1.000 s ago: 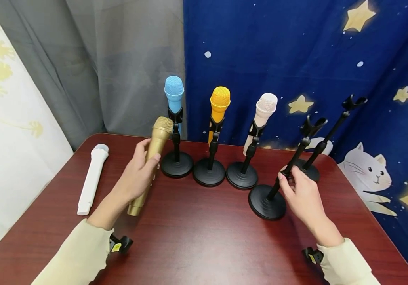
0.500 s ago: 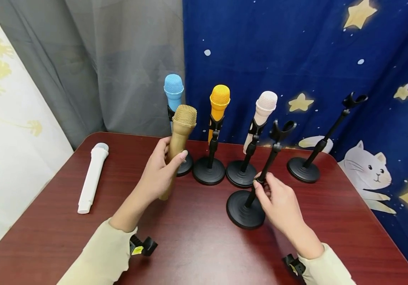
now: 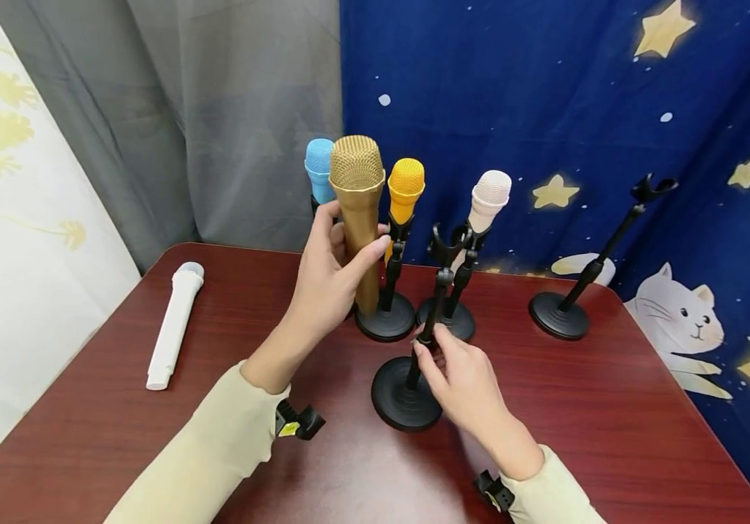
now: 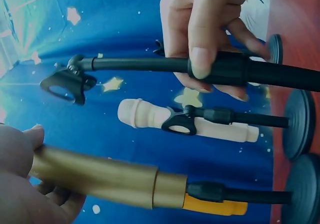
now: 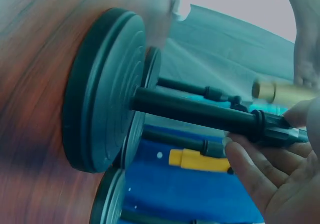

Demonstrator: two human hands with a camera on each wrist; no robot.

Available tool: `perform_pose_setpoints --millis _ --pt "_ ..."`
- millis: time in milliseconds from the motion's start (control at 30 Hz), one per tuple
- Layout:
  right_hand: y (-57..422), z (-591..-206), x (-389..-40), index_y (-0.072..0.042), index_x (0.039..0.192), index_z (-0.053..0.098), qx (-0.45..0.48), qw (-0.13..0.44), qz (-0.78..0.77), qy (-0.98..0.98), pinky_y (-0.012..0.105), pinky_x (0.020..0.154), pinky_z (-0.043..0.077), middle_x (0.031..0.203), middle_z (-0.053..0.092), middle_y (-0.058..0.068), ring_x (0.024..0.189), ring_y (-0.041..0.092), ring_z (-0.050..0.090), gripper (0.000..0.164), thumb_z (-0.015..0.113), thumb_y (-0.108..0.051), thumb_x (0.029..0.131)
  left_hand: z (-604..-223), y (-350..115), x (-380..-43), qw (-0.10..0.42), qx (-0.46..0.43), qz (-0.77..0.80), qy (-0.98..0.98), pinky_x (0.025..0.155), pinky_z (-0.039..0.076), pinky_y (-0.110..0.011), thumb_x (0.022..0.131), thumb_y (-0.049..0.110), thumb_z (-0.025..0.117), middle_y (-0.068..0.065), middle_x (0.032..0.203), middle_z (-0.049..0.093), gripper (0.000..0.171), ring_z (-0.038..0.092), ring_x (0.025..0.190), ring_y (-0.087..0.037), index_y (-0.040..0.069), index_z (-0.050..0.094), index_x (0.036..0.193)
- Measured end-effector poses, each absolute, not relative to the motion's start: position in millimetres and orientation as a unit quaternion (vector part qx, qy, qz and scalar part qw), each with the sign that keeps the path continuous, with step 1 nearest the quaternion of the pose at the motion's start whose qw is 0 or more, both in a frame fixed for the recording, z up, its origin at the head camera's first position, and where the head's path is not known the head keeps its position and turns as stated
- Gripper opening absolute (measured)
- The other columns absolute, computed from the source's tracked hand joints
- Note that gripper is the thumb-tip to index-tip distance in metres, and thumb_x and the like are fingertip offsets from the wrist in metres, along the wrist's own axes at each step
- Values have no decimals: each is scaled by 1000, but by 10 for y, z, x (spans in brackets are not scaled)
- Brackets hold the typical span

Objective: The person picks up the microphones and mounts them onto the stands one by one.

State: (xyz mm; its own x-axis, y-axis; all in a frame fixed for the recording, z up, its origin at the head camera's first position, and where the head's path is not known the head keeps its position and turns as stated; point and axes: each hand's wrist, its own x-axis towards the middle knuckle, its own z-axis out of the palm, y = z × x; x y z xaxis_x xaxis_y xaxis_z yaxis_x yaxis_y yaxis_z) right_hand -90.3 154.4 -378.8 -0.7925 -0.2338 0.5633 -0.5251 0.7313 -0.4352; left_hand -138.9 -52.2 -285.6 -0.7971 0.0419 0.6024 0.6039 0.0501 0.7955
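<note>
In the head view my left hand [image 3: 329, 280] grips a gold microphone [image 3: 358, 200] round its body, head up, in front of the blue microphone [image 3: 319, 169]. My right hand [image 3: 470, 378] pinches the pole of a black microphone stand [image 3: 408, 393] just above its round base. That stand's clip [image 3: 448, 247] holds nothing and is just right of the gold microphone, apart from it. In the left wrist view the gold microphone's lower end [image 4: 170, 189] overlaps a farther stand. The right wrist view shows fingers [image 5: 255, 169] round the pole's collar.
Behind stand a yellow microphone [image 3: 405, 185] and a pale pink microphone [image 3: 489, 196], each in a black stand. Another black stand [image 3: 561, 316] with a bare clip is at the back right. A white microphone [image 3: 175, 327] lies on the reddish-brown table [image 3: 585, 437] at left.
The left hand has raised the gold microphone and carried it rightward. The right hand has brought the stand leftward and nearer, away from the other bare stand.
</note>
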Motion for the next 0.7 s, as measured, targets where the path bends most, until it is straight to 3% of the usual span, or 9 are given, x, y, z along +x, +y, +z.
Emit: perform_pose_setpoints --millis 133,233,367,433,567,700 --pt "1468 -3764 -901 -21 105 65 216 225 302 -901 28 70 60 85 75 -5 78 5 73 8 67 -22 97 -2706 -501 -1456 264 -247 -635 -683 89 56 -30 96 13 69 -15 111 72 50 69 97 -15 7 41 138" --pt "1418 -3739 -897 -22 108 66 217 202 301 -906 24 62 53 73 68 -9 65 3 63 10 66 -25 98 -2566 -497 -1511 284 -242 -632 -680 87 55 -30 96 13 70 -15 109 71 44 67 94 -16 4 47 132" --pt "1336 -3698 -898 -24 111 66 220 166 304 -912 21 53 37 60 46 -13 54 3 41 11 65 -27 100 -2397 -470 -1578 259 -253 -628 -689 88 53 -29 98 16 66 -13 112 67 36 65 97 -18 2 53 129" --pt "1289 -3689 -902 -25 111 66 224 155 304 -913 21 52 33 58 39 -13 53 3 37 11 64 -28 100 -2354 -442 -1606 232 -281 -632 -684 88 51 -29 101 14 61 -13 111 62 36 62 96 -20 1 47 131" --pt "1201 -3693 -900 -25 111 65 237 155 303 -910 20 54 35 61 43 -13 58 5 42 11 63 -29 101 -2353 -383 -1639 200 -341 -632 -666 88 48 -32 104 13 52 -10 110 53 35 56 96 -21 1 34 131" --pt "1151 -3717 -900 -26 109 65 249 168 306 -903 20 60 41 73 59 -14 65 5 50 8 62 -28 101 -2410 -371 -1649 178 -372 -610 -676 92 47 -34 95 20 62 -14 118 51 53 54 103 -23 6 32 137"
